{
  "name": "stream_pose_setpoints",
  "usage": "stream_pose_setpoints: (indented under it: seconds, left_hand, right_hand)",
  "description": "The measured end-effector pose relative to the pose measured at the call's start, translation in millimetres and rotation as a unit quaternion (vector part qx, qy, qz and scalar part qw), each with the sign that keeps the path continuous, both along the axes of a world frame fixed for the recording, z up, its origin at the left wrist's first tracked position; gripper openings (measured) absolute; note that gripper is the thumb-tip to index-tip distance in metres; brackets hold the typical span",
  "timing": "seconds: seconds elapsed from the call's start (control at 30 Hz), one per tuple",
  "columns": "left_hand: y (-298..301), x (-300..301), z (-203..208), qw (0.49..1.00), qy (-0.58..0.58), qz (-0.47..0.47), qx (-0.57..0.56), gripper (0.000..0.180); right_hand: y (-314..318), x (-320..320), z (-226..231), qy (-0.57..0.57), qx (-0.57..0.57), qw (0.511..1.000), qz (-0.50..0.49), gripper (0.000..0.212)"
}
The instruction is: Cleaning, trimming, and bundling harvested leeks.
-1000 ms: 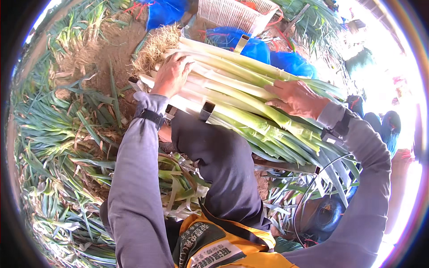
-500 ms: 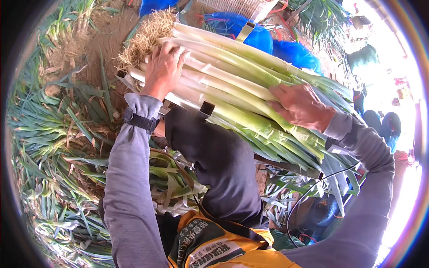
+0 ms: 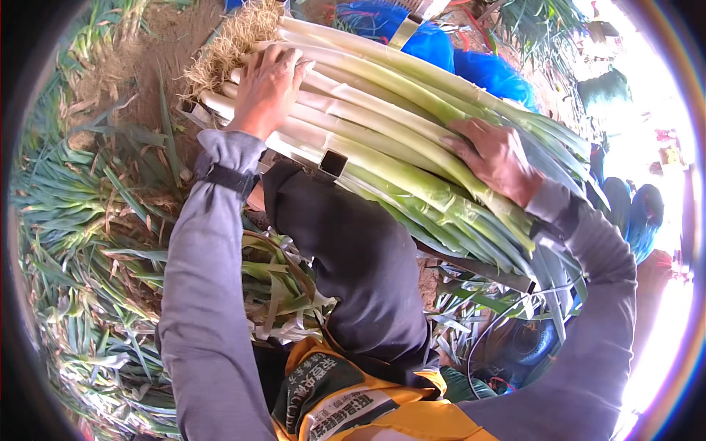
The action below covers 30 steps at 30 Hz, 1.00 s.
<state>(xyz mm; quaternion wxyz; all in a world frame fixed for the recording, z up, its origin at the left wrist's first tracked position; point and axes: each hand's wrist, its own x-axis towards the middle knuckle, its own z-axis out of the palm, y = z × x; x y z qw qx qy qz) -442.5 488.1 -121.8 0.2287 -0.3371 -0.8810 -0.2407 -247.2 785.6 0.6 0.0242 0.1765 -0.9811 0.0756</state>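
A thick bundle of long green onions [image 3: 382, 117] lies slantwise before me on a metal frame [image 3: 333, 163], roots at upper left and leaves at right. My left hand [image 3: 267, 88] is curled over the white shafts, just below the shaggy pale roots [image 3: 228, 48]. Farther right, where the shafts turn green, my right hand [image 3: 496, 156] grips the upper side of the bundle with bent fingers. Some of its fingertips are hidden against the stalks. The undersides of the onions cannot be seen.
Loose green onions and leaf scraps [image 3: 73, 294] cover the ground at left. Blue plastic bags [image 3: 494, 77] lie beyond the bundle. My dark-trousered knee [image 3: 346, 228] is close to the frame's near side. A thin dark cable [image 3: 478, 345] loops at lower right.
The whole view has shifted slightly, so the bundle appears higher and a little left. My right hand's fingers look more arched on the stalks; my left hand stays near the roots.
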Motion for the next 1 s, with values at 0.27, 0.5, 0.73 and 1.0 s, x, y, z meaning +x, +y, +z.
stream_pose_setpoints:
  seconds: [0.27,0.5,0.73,1.0]
  left_hand:
    - [-39.2,-0.3,-22.1,0.977,-0.064,-0.050,0.195,0.032]
    - [-81.0,113.4,42.6,0.934,-0.216,-0.031,0.282,0.037]
    - [-191.0,266.9,71.3,0.901,-0.379,-0.137,0.161,0.032]
    - [-230.3,362.5,61.6,0.856,-0.458,-0.240,0.018,0.043]
  right_hand:
    - [-13.1,-11.7,-14.7,-0.084,-0.037,0.995,0.042,0.026]
    - [-50.6,14.5,102.8,-0.180,0.080,0.978,0.068,0.040]
    - [-228.1,40.4,179.8,-0.252,0.035,0.959,0.126,0.036]
    - [-409.9,-13.2,56.1,-0.272,0.008,0.874,0.401,0.046]
